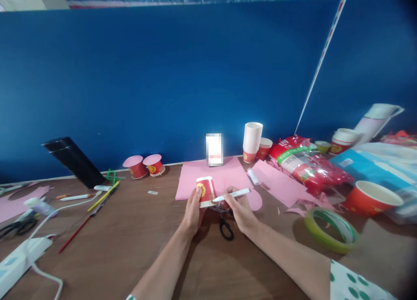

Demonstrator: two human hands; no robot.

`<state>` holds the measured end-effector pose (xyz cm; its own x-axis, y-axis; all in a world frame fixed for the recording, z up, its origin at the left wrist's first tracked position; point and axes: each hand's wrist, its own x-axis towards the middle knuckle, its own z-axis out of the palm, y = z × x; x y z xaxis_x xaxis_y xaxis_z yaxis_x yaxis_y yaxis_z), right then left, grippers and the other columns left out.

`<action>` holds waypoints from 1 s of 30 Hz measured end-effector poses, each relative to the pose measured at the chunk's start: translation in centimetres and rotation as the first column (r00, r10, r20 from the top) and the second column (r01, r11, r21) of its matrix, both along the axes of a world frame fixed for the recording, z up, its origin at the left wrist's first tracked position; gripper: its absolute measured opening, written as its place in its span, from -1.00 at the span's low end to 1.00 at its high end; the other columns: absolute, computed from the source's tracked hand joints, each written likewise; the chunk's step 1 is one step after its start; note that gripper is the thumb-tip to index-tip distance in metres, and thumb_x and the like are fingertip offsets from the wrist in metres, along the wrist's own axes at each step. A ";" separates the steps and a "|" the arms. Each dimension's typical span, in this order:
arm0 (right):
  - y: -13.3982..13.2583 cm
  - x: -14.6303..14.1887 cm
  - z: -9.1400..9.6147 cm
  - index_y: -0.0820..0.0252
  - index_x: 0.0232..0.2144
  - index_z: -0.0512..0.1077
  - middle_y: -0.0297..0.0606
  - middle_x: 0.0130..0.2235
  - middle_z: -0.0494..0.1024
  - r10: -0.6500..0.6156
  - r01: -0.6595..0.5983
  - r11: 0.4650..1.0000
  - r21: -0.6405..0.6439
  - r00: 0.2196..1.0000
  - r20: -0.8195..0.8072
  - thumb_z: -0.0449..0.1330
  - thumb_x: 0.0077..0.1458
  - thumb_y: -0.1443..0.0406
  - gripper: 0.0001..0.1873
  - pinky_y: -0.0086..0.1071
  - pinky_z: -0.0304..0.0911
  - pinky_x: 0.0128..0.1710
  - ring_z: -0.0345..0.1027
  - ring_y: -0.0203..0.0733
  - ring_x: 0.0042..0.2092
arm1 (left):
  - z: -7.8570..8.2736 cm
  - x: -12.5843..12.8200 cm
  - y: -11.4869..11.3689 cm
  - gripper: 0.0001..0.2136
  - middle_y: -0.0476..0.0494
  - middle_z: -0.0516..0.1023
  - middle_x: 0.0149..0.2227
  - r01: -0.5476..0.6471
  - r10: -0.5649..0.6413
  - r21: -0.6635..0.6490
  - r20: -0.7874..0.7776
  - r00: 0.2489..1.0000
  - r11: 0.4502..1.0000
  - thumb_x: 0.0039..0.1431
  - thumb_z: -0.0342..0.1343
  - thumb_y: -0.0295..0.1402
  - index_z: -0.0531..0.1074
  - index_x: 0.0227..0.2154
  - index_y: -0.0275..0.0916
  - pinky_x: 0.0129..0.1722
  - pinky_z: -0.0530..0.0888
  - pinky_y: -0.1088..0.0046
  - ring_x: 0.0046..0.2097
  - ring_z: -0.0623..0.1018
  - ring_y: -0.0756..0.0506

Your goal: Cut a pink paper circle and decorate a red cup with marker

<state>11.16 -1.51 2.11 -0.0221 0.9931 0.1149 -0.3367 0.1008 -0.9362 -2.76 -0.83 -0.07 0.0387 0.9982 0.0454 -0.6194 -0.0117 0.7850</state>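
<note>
A red paper cup [205,194] with a gold emblem and a white strip lies on its side in my left hand [193,211], thumb on its wall. My right hand [239,211] pinches a white marker pen [235,195], its tip at the cup's lower right side. Black-handled scissors [226,229] rest on the table beneath my hands, their blades partly hidden. Behind the cup, a pink paper sheet [190,174] is spread on the table, with a small bright blurred rectangle [214,150] standing at its back.
Two red cups with pink discs [135,162] stand back left, near a black bottle [73,161]. A white power strip [22,261] and cable lie at left. At right are stacked paper cups [252,139], a red plastic package [306,165], tape [330,230] and an orange-red cup [373,198].
</note>
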 end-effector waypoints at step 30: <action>-0.2 0.2 0.2 0.17 -0.58 0.34 -0.43 -0.63 0.36 0.009 -0.012 0.999 0.041 0.998 0.069 0.30 -0.01 0.11 -0.68 -0.47 0.04 -0.56 0.14 -0.36 -0.57 | 0.3 0.1 -0.2 -0.69 -0.13 0.58 -0.33 -0.010 0.011 0.027 -0.021 1.000 1.000 0.16 0.15 -0.10 0.46 -0.24 -0.28 -0.07 0.44 0.23 -0.21 0.57 -0.17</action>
<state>11.34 -1.73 2.34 -0.0419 0.9872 0.1538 -0.2730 0.1368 -0.9523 -2.70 -0.98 0.23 0.0295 0.9970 0.0713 -0.6023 -0.0392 0.7973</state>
